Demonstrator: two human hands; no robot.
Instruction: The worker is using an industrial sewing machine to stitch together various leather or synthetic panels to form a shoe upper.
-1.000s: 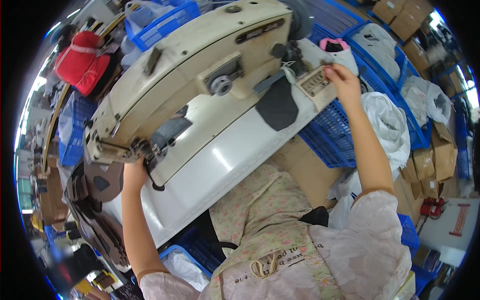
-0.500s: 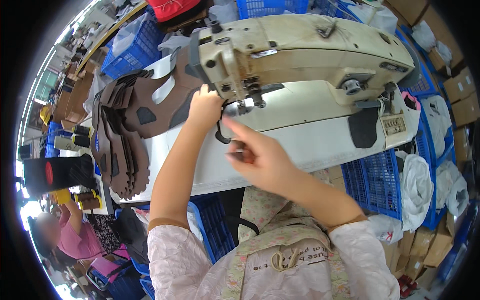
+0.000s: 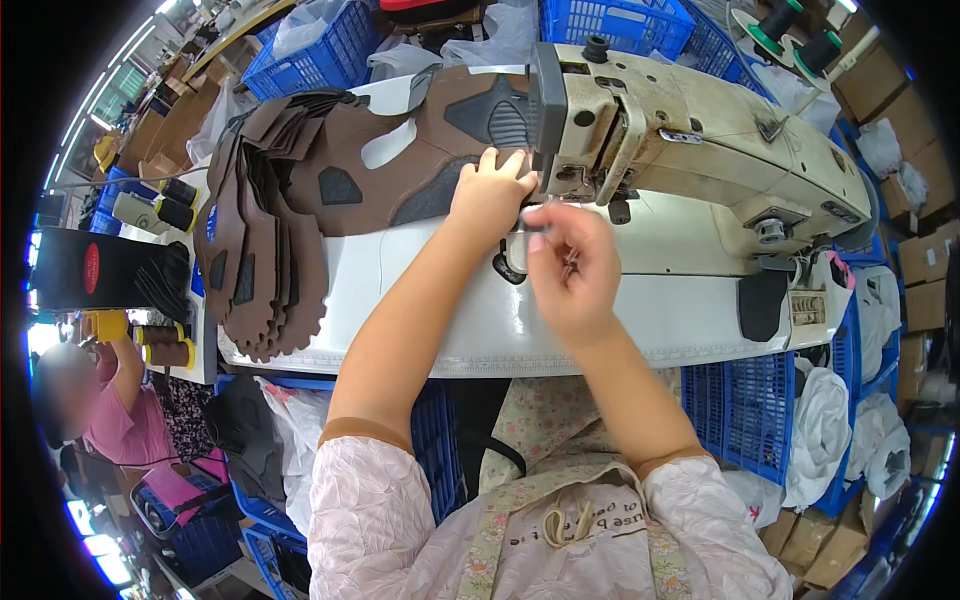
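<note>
Left hand (image 3: 488, 205) lay with fingers spread on a patched brown piece (image 3: 425, 165), which stretched leftward from them, right hand (image 3: 580, 270) curled its fingers around a small metal tool (image 3: 570, 263), sewing machine (image 3: 700, 125) stood right of the left fingers, stacked brown pieces (image 3: 262, 250) farther left.

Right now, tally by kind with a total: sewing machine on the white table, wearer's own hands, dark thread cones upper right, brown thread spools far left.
Sewing machine: 1
Own hands (left hand, right hand): 2
Dark thread cones: 2
Brown thread spools: 2
Total: 7
</note>
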